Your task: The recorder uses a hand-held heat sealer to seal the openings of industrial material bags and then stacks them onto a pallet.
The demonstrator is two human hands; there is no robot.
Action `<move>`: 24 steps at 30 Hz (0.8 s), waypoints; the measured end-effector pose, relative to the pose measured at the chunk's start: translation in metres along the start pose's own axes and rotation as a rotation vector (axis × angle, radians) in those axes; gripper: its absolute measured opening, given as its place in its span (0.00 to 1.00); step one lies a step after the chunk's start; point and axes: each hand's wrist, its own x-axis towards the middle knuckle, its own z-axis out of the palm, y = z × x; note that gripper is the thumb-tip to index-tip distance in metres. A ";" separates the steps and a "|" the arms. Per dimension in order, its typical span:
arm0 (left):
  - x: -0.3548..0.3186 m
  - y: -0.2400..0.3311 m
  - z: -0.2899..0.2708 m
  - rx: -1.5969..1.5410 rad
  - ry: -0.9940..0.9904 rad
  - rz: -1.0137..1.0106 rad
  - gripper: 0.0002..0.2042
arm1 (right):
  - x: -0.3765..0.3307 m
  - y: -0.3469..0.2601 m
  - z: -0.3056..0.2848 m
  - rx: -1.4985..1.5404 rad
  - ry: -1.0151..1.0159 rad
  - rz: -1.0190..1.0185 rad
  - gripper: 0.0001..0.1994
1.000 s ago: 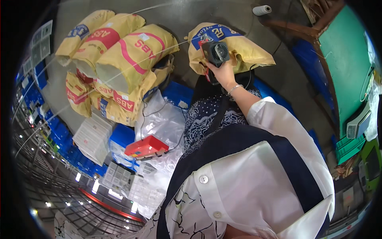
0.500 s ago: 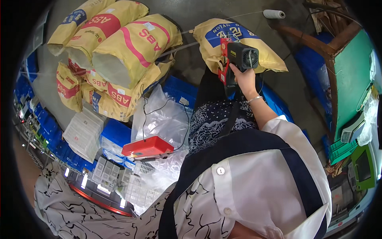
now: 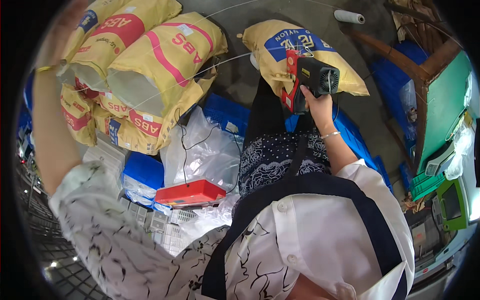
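My right hand (image 3: 319,106) is closed round the handle of a red and black portable bag sewing machine (image 3: 318,75). The machine stands against the near side of a yellow sack (image 3: 270,42) with a blue panel, partly covering it. The sack's edge at the machine is hard to make out. At the upper left my left arm is stretched out, with my left hand (image 3: 64,27) in front of the far-left sacks. That hand is blurred and cut by the dark rim, so its fingers cannot be read. Thin white threads cross the view between the sacks.
Yellow sacks (image 3: 165,60) with red bands are piled at the left. A white thread cone (image 3: 349,17) lies on the floor beyond the sack. A red box (image 3: 191,193) with a black cord rests on clear plastic (image 3: 200,150). A green-topped wooden table (image 3: 445,95) stands at the right.
My left arm has swung up from the lower left rim to the upper left. In the picture, my right hand and the sewing machine sit slightly farther right and lower. The threads lie differently.
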 end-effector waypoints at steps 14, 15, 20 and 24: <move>-0.160 -0.170 0.223 1.182 0.578 -0.001 0.11 | -0.009 -0.020 -0.014 -0.048 -0.032 -0.025 0.09; -0.148 -0.159 0.267 0.958 0.432 0.234 0.06 | -0.008 -0.020 -0.017 -0.038 -0.025 -0.031 0.08; -0.104 -0.195 0.429 0.729 0.146 0.301 0.26 | -0.018 -0.029 -0.020 -0.033 -0.050 -0.066 0.06; -0.088 -0.244 0.477 0.604 0.125 0.241 0.21 | -0.017 -0.038 -0.024 0.005 -0.071 -0.107 0.07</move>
